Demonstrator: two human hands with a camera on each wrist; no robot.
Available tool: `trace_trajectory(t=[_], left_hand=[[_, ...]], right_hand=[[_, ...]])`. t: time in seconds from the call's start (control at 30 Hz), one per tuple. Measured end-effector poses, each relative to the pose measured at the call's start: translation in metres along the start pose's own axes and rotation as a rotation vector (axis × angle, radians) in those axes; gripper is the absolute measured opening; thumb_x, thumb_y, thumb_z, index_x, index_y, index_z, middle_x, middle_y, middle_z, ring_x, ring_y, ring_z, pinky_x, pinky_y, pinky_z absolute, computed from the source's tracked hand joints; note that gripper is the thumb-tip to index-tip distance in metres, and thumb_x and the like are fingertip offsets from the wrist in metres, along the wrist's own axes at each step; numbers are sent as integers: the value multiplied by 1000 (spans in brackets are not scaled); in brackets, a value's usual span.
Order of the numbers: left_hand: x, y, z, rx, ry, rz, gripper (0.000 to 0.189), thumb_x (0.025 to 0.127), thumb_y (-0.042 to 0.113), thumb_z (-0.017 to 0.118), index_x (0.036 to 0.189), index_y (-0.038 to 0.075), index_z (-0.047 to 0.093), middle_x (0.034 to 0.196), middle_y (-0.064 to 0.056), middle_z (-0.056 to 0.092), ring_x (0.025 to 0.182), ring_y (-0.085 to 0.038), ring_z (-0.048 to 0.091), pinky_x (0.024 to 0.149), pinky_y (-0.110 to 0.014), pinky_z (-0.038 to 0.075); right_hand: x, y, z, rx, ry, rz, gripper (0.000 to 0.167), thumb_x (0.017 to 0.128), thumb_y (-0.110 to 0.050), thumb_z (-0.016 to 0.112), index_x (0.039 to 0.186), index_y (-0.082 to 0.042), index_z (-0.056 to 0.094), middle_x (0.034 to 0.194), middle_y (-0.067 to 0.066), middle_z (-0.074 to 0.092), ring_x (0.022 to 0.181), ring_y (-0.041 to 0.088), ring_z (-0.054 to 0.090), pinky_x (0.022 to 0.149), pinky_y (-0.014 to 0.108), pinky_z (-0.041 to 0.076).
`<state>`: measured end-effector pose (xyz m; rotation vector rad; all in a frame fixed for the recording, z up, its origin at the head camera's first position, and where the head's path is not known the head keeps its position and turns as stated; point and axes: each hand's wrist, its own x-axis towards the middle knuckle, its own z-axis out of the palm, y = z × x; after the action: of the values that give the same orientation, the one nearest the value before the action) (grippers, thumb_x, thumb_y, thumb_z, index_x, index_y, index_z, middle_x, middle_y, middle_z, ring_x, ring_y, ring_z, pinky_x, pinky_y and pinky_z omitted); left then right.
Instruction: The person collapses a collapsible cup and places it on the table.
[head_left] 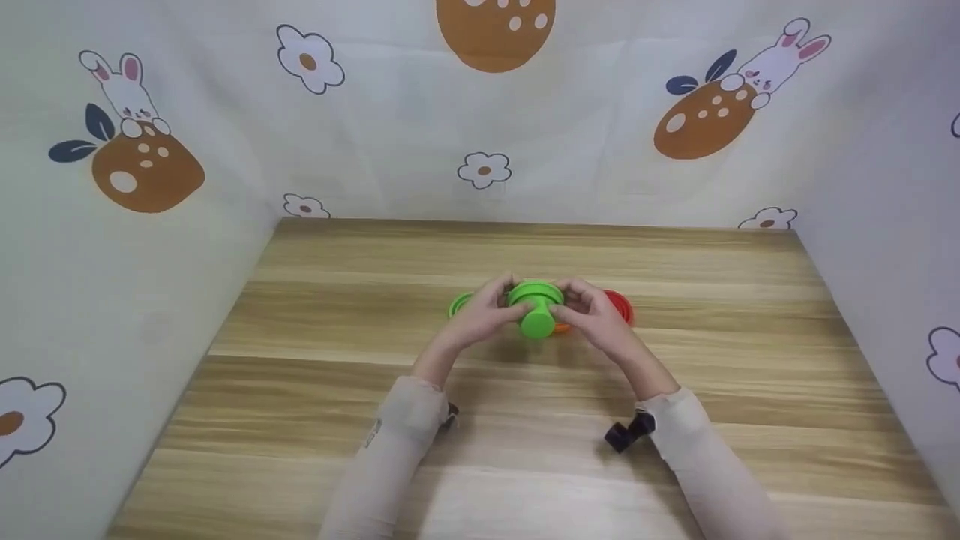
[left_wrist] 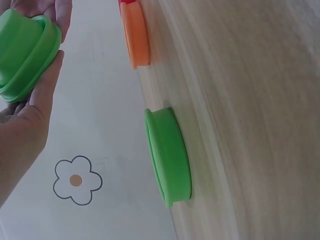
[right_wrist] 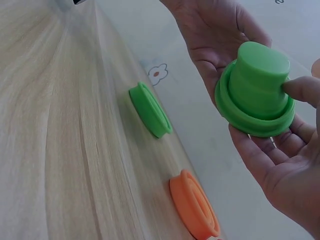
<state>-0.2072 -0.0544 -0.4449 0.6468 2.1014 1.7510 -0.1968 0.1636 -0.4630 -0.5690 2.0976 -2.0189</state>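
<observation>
Both hands hold up a green plastic piece [head_left: 537, 324], which has a wide round rim and a narrower knob-like end facing the person. My left hand [head_left: 484, 315] grips it from the left and my right hand [head_left: 598, 315] from the right. Fingers lie along the rim, and in the right wrist view the right thumb [right_wrist: 302, 90] presses the side of the knob. On the wooden table beyond are a shallow round green piece [left_wrist: 170, 155], an orange one [right_wrist: 194, 205] with concentric rings, and a red one [head_left: 619, 307], partly hidden behind the right hand.
The wooden table [head_left: 525, 480] meets a pale patterned cloth [head_left: 397, 135] at the back and both sides. Black wrist cameras are strapped at both sleeves; the right one [head_left: 628, 431] hangs low over the table.
</observation>
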Motion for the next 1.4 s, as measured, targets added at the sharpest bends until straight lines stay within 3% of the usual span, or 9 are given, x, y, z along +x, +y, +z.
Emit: trace_trajectory(t=[0.3, 0.43, 0.63, 0.8, 0.93, 1.13, 1.27, 1.4], left_hand=[[3, -2, 2, 52, 42, 14, 16, 96, 5, 53, 110, -3, 51, 112, -9, 54, 93, -11, 59, 77, -19, 53], [0, -2, 0, 32, 38, 3, 24, 99, 11, 52, 118, -4, 51, 120, -15, 58, 102, -13, 61, 84, -24, 54], [-3, -3, -4, -54, -10, -5, 33, 93, 3, 51, 124, -9, 47, 126, -24, 59, 113, -21, 62, 93, -28, 56], [0, -5, -3, -4, 34, -9, 32, 94, 2, 50, 123, -9, 46, 126, -24, 58, 109, -24, 65, 78, -21, 57], [1, -4, -1, 50, 70, -23, 29, 95, 4, 51, 122, -6, 47, 132, -25, 57, 108, -30, 68, 72, -29, 59], [0, -2, 2, 72, 63, 6, 23, 98, 5, 49, 118, -6, 46, 138, -28, 53, 116, -36, 65, 87, -35, 60], [-1, -3, 3, 38, 30, 18, 30, 93, 2, 51, 121, -6, 44, 131, -27, 54, 121, -36, 60, 96, -32, 56], [-1, -5, 3, 25, 29, -7, 39, 88, 2, 56, 123, -6, 43, 134, -26, 53, 123, -37, 60, 95, -31, 56]], right_hand=[[0, 0, 4, -139, 78, -53, 27, 93, 4, 58, 118, 15, 56, 108, 2, 66, 101, 0, 61, 90, 16, 50], [0, 1, 5, -102, 116, -54, 28, 93, 6, 56, 119, 16, 55, 108, 3, 66, 99, 0, 63, 88, 14, 52], [-1, 1, 2, -69, 133, -6, 30, 95, 2, 56, 122, 16, 54, 109, 1, 66, 100, 1, 64, 85, 15, 54], [-4, 0, -3, -29, 78, 27, 36, 94, -1, 55, 127, 12, 52, 112, -2, 65, 103, 4, 63, 85, 18, 56], [-5, 1, -5, -24, 34, 9, 40, 92, 1, 54, 130, 12, 50, 118, 0, 64, 107, 4, 62, 87, 18, 55], [-2, 2, 0, -75, 86, -32, 36, 92, 7, 55, 126, 17, 48, 121, 17, 62, 101, 0, 64, 83, 15, 54], [0, 1, 5, -148, 168, -26, 34, 89, 10, 57, 123, 14, 53, 119, 25, 62, 96, -2, 64, 81, 14, 53], [0, 1, 7, -175, 185, -33, 33, 89, 10, 56, 122, 13, 54, 119, 28, 62, 94, -2, 64, 79, 13, 53]])
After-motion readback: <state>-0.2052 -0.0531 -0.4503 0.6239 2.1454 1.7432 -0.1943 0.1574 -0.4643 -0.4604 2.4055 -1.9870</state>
